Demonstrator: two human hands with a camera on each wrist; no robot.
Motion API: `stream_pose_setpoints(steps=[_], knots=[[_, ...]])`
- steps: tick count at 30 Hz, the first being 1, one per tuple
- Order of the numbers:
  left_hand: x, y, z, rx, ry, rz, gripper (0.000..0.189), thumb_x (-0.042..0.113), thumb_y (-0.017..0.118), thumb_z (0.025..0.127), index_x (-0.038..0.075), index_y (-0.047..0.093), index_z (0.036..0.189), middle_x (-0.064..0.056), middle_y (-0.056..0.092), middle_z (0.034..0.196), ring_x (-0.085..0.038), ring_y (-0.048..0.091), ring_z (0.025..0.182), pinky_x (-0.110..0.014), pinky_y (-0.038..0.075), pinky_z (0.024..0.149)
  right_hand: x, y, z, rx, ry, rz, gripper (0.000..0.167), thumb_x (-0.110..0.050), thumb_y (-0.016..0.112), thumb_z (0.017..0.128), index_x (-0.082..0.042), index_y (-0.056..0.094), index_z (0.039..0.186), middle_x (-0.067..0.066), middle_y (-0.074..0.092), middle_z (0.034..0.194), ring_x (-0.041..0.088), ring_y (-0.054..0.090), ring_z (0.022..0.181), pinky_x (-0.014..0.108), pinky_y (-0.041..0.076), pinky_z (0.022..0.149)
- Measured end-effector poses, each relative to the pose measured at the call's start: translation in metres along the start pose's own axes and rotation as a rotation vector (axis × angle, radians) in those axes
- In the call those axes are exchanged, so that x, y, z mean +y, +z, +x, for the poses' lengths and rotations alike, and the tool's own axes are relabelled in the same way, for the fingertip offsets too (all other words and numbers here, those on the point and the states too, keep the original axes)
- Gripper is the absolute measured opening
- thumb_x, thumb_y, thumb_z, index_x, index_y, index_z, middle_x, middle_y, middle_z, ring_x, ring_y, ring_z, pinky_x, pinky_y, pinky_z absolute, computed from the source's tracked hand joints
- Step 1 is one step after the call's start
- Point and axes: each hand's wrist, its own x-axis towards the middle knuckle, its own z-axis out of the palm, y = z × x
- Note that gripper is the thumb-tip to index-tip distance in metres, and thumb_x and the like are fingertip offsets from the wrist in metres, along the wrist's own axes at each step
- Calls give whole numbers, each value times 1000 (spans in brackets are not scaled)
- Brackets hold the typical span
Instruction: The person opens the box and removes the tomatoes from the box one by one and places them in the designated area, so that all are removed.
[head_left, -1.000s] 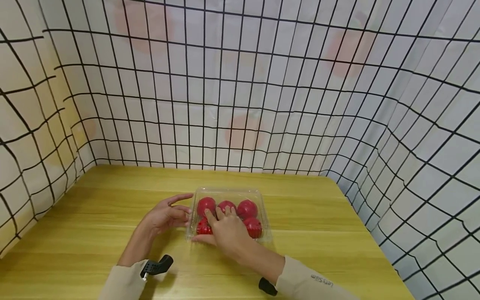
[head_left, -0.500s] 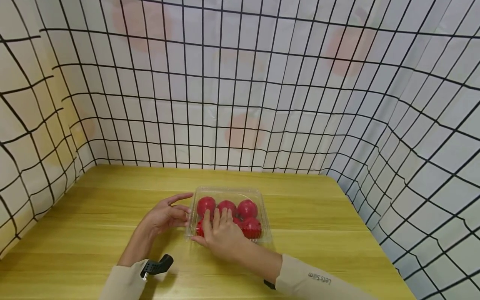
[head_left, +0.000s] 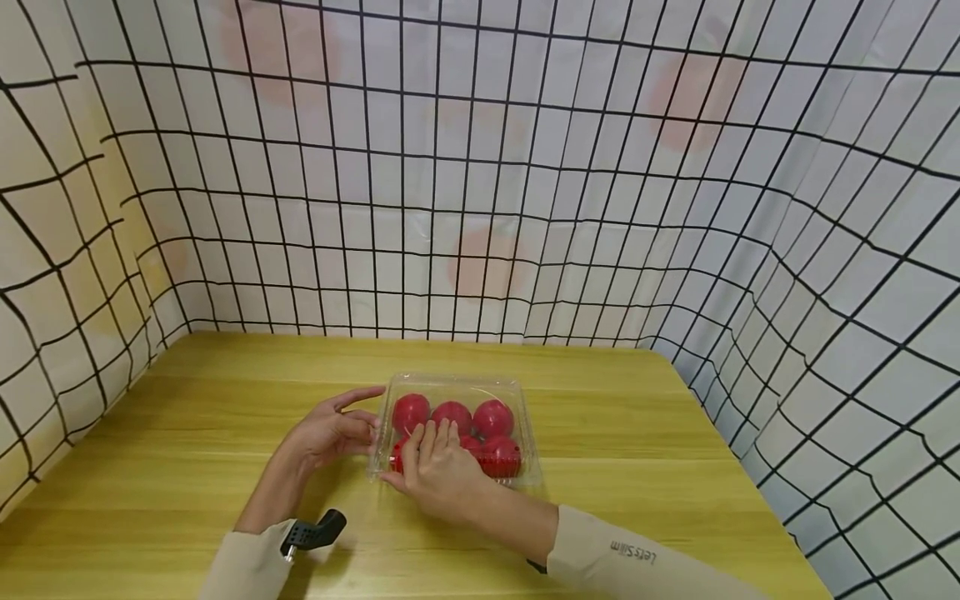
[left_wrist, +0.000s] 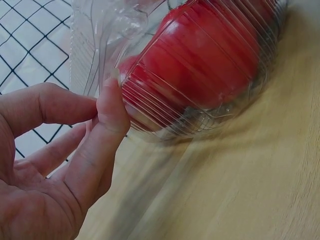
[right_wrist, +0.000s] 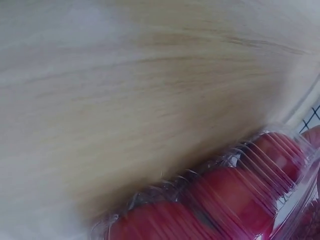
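On the table sits a clear plastic clamshell box (head_left: 457,383) holding several round red fruits (head_left: 492,418) that look like tomatoes. My left hand (head_left: 322,433) is at the box's left side; in the left wrist view its fingertips pinch the thin plastic edge (left_wrist: 107,40). Across the front part of the lid lies my right hand (head_left: 442,475), fingers fairly straight and pointing away from me, thumb by the front left corner. It covers some of the front row. In the right wrist view, ribbed plastic and red fruits (right_wrist: 230,195) fill the lower right, while most of that hand is out of frame.
The box stands on a yellow wood-grain table (head_left: 637,467). A white curtain with a black grid (head_left: 360,208) encloses the back and both sides. A black wrist mount (head_left: 315,533) sticks out from the left sleeve.
My right hand has shifted slightly left and toward me on the lid, its fingers now closer together and straighter. The left hand and the box stay almost where they were.
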Motion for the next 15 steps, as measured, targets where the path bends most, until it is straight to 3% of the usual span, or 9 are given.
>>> stream_pose_setpoints(steps=[6, 15], knots=[[1, 0, 1, 8, 4, -1, 76, -13, 53, 90, -1, 24, 158, -1, 71, 89, -12, 70, 73, -31, 64, 71, 0, 2, 2, -42, 14, 24, 64, -56, 42, 105, -1, 75, 105, 17, 77, 103, 30, 76, 93, 40, 63, 82], [0, -3, -2, -19, 7, -7, 75, -12, 54, 91, -1, 23, 159, -2, 74, 94, -14, 72, 80, -34, 64, 75, 2, 0, 1, 32, 49, 50, 69, -65, 47, 98, -4, 78, 103, 13, 78, 100, 28, 77, 89, 37, 63, 79]])
